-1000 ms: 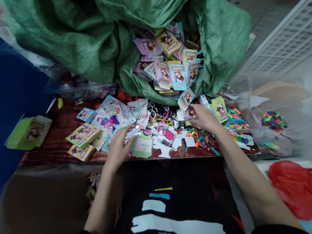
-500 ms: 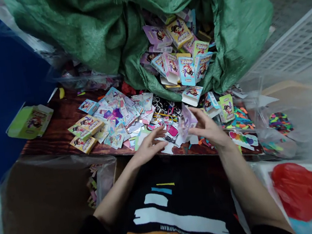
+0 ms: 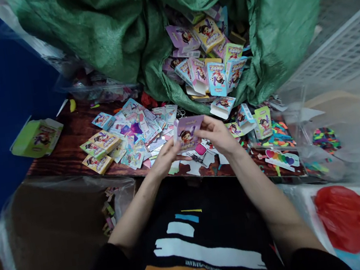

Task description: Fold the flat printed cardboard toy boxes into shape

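A small purple box (image 3: 188,134) with a cartoon girl on its face is held between both hands above the table. My left hand (image 3: 166,156) grips its lower left side. The fingers of my right hand (image 3: 218,135) close on its right edge. Beneath and beside the hands lie a pink-and-white cutout (image 3: 201,150) and other loose paper pieces. Left of them spreads a heap of printed cards (image 3: 137,127), with yellow-green boxes (image 3: 100,144) at its left edge.
Behind the table a green sack (image 3: 100,34) gapes open, full of small boxes (image 3: 216,78). A green box (image 3: 38,138) stands at the far left. Colourful strips (image 3: 281,135) lie at the right. A plastic-lined carton (image 3: 55,222) is below left, a red bag (image 3: 352,214) below right.
The purple box has moved left and now faces up flat. My left hand has taken hold of it, and my right hand has moved left with it.
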`<state>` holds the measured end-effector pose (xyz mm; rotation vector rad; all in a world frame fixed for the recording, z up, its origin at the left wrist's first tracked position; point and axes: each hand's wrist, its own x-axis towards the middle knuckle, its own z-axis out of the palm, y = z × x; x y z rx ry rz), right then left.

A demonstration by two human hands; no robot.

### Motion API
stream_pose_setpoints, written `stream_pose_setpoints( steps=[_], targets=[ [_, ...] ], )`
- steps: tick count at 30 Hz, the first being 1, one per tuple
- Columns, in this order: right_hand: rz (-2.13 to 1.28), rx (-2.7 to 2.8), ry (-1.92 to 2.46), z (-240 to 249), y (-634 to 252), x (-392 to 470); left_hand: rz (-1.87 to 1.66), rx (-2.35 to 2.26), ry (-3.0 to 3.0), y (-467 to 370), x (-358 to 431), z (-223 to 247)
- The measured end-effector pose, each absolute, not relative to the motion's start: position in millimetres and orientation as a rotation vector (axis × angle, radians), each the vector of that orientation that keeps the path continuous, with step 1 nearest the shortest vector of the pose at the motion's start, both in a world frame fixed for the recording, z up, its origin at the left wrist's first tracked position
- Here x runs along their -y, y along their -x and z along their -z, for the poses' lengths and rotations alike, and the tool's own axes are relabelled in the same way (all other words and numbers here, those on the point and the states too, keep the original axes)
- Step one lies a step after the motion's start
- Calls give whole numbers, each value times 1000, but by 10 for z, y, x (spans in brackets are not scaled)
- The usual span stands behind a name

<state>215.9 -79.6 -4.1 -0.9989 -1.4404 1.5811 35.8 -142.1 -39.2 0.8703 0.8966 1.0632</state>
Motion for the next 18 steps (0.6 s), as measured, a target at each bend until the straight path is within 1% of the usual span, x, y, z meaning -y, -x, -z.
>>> stream_pose_setpoints(
  steps=[2,4,7,9,11,14,16,18],
  targets=[
    [-1613,1428,946,-17,-2129,680,-1031,-741,-764,-355,1359,317],
    [-1670,1426,914,-16,-2125,636,-988,-701,-732,-332,1352,290],
    [-1699,1416,945,133,-2202,692,-930,-735,-731,-231,1411,354],
    [-1637,1460,1068,306,-2313,781,-949,-784,-723,-114,1455,433],
    [-1474,1622,1268,491,-2436,891,-1017,-865,-706,18,1476,501],
    [-1021,2024,1573,707,-2538,1060,-1132,-994,-702,156,1462,542],
    [-707,2226,1685,785,-2519,1142,-1189,-1038,-725,171,1441,534],
    [-519,2332,1742,814,-2462,1179,-1219,-1053,-753,144,1431,520]
  ],
)
